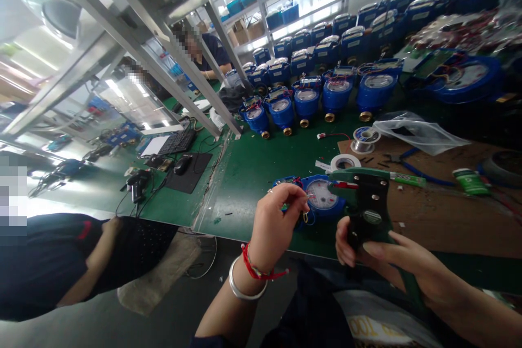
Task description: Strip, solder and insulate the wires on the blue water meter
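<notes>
My left hand [277, 215] is pinched on thin wires [305, 216] that come from a blue water meter [322, 196]. Part of the meter lies behind that hand. In my right hand [383, 250] is a green and black wire stripper [370, 198], its fingers wrapped round the handles. The stripper's jaws point left, over the meter's right side and apart from my left hand. A roll of white tape [345, 162] lies just beyond the meter.
Several blue meters [306, 99] stand in rows at the back. A solder spool [365, 140], blue-handled pliers [424, 169], a plastic bag [420, 131] and a green-labelled jar [471, 181] lie to the right. A keyboard [177, 142] is at left, with a seated person [49, 266] nearby.
</notes>
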Available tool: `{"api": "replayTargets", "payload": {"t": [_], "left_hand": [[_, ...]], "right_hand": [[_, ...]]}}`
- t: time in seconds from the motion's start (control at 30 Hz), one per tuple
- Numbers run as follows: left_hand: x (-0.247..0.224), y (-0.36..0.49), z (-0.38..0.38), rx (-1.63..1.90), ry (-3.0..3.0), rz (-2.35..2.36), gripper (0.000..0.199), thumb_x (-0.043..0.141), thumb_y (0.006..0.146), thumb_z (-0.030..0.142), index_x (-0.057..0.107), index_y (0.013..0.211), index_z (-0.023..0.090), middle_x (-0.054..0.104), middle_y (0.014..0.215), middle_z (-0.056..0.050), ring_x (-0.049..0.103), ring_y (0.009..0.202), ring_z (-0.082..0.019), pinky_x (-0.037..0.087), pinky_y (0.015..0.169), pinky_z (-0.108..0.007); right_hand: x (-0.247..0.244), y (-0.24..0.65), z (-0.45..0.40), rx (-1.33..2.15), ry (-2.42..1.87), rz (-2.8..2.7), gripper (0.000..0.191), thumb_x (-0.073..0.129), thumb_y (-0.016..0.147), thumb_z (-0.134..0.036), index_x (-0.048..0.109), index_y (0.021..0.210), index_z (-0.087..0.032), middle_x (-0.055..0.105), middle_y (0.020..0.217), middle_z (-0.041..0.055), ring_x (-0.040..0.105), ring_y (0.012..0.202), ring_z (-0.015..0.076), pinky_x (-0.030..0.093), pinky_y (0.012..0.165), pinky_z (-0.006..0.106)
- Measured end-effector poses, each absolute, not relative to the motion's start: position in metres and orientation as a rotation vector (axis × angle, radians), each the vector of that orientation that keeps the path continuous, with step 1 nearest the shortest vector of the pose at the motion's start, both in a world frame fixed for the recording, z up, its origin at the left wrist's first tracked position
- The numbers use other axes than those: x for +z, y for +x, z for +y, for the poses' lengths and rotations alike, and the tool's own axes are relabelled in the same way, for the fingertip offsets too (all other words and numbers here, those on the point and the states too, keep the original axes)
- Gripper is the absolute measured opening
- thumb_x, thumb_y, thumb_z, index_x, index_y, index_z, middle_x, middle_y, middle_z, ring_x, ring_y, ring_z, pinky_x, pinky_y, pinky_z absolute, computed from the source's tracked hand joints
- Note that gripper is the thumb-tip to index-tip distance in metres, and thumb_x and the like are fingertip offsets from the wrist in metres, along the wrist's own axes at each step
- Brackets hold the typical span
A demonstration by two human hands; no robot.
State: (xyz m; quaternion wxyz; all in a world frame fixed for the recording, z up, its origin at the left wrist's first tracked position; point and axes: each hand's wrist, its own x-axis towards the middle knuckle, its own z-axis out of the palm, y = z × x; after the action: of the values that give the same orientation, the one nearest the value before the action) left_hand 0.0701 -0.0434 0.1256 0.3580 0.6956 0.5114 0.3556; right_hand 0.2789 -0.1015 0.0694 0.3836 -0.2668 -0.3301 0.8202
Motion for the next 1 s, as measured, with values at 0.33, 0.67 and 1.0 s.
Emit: {"api": "replayTargets", "payload": {"t": [0.33,0.67,1.0], "left_hand": [[0.138,0.059,-0.042,0.73,2.279,1.129,0.023,0.052,0.091,0.014,0.064,0.111,0.019,0.064,0.098,-0.007,0.061,0.088,-0.015,0.051,0.081,-0.03],[0.135,0.051,-0.04,0.423,2.472,1.075,0.02,0.05,0.092,0.015,0.062,0.108,0.018,0.062,0.108,-0.009,0.06,0.1,-0.019,0.05,0.089,-0.034],[0.13,0.057,-0.039,0.46,2.537,1.121,0.021,0.048,0.093,0.014,0.063,0.107,0.019,0.065,0.1,-0.006,0.061,0.093,-0.018,0.05,0.084,-0.033]], "right_hand": [[0.065,0.286,-0.11,2.05,-0.846,-0.949,0.032,0.049,0.09,-0.042,0.057,0.114,-0.023,0.059,0.094,0.0081,0.052,0.096,0.0253,0.035,0.092,0.043],[0.063,0.287,-0.109,2.036,-0.882,-0.989,0.037,0.052,0.088,-0.045,0.055,0.117,-0.022,0.06,0.094,0.0091,0.053,0.096,0.0263,0.035,0.095,0.046],[0.063,0.286,-0.112,2.042,-0.882,-0.998,0.036,0.051,0.089,-0.045,0.055,0.119,-0.024,0.06,0.095,0.0076,0.054,0.096,0.0248,0.034,0.095,0.044]]}}
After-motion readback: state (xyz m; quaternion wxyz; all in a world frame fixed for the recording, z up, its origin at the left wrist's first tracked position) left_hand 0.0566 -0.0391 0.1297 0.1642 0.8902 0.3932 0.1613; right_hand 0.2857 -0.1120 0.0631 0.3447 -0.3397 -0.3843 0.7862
